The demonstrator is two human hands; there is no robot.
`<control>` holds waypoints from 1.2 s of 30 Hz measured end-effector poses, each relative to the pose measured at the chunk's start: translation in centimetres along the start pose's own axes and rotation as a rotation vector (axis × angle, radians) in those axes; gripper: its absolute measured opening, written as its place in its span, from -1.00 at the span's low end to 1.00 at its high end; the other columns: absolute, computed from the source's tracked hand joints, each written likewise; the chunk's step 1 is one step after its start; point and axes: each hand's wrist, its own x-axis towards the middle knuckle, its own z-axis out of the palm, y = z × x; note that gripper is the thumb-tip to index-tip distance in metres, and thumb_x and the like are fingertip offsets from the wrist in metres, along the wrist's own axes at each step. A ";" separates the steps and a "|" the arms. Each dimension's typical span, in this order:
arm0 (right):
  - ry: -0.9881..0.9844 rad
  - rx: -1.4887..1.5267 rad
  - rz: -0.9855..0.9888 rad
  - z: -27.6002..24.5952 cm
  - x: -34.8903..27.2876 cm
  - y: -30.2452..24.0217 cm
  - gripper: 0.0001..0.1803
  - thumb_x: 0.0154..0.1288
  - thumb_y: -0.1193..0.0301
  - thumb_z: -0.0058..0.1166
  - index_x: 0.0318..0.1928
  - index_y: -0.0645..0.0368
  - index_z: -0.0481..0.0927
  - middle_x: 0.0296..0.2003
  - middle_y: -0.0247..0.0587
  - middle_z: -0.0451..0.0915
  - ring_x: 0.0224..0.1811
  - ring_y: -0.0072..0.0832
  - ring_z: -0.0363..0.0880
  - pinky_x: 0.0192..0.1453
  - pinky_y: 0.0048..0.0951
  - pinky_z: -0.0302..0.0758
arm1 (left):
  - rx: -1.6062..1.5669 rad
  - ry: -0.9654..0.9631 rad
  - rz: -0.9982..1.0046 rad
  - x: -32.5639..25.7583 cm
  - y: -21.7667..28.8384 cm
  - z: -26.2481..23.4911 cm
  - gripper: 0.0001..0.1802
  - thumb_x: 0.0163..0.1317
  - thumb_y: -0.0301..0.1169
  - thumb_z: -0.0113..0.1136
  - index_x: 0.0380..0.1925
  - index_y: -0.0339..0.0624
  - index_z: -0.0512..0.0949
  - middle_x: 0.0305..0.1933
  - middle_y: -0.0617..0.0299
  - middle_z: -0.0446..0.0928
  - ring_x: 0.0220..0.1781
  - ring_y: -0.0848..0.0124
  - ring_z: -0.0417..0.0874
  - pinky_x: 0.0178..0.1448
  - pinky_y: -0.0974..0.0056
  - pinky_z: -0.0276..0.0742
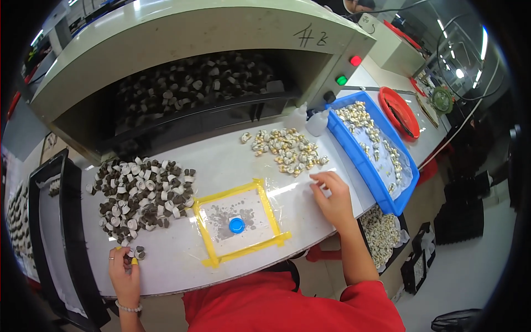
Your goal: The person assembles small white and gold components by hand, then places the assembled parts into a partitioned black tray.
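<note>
At the near left of the table, my left hand (125, 279) has its fingers closed around a small white-and-dark cup-shaped piece, partly hidden by the fingertips. Two similar dark-topped pieces (140, 253) lie right beside its thumb, which has yellow tape on it. A large heap of these white and dark brown pieces (138, 193) spreads just beyond. My right hand (334, 200) hovers over the right side of the table, fingers bent and thumb apart, with nothing visible in it. Nearest to it is a pile of small cream-and-yellow popcorn-shaped pieces (290, 152).
A blue bottle cap (237, 225) sits inside a yellow-taped rectangle (207, 238) with wet spots. A box-like machine (193, 27) full of pieces stands behind. White squeeze bottles (317, 123), a blue tray (381, 191) and a black tray (69, 221) flank the work area.
</note>
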 end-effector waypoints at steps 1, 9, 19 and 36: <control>0.012 -0.005 0.007 -0.2 0.6 0.2 -0.79 0.07 0.62 0.12 -0.22 0.25 0.60 -0.27 -0.13 0.56 -0.33 -0.32 0.59 -0.23 -0.39 0.51 | -0.033 -0.003 -0.044 0.4 -0.3 0.2 -0.65 -0.04 -0.73 0.03 -0.17 -0.34 0.44 -0.20 0.11 0.40 -0.37 0.39 0.44 -0.27 0.40 0.41; -0.035 -0.172 -0.122 2.2 3.0 2.6 -0.80 0.08 0.57 0.15 -0.22 0.18 0.58 -0.26 -0.25 0.56 -0.31 -0.44 0.58 -0.26 -0.44 0.52 | -0.890 0.257 -0.248 0.2 1.6 1.3 -0.67 0.15 -0.70 -0.01 -0.04 -0.34 0.36 -0.06 0.12 0.44 -0.18 0.45 0.52 -0.08 0.41 0.46; 0.211 0.094 0.089 0.5 7.4 6.5 -0.57 0.12 0.47 0.22 0.04 0.25 0.50 -0.12 -0.17 0.58 -0.14 -0.41 0.59 -0.08 -0.45 0.50 | -1.344 -0.046 -0.212 -0.2 7.8 6.7 -0.71 0.17 -0.60 0.13 -0.10 -0.28 0.34 -0.11 -0.05 0.54 -0.26 0.32 0.60 -0.10 0.25 0.58; -0.020 0.722 0.212 0.9 6.1 2.9 -0.69 0.27 0.43 0.12 -0.01 0.29 0.47 -0.17 -0.25 0.59 -0.15 -0.56 0.57 -0.06 -0.51 0.48 | -1.424 -0.183 -0.270 -0.6 7.2 8.3 -0.63 0.10 -0.77 -0.01 -0.06 -0.33 0.33 0.04 -0.19 0.49 -0.08 0.22 0.64 0.06 0.22 0.56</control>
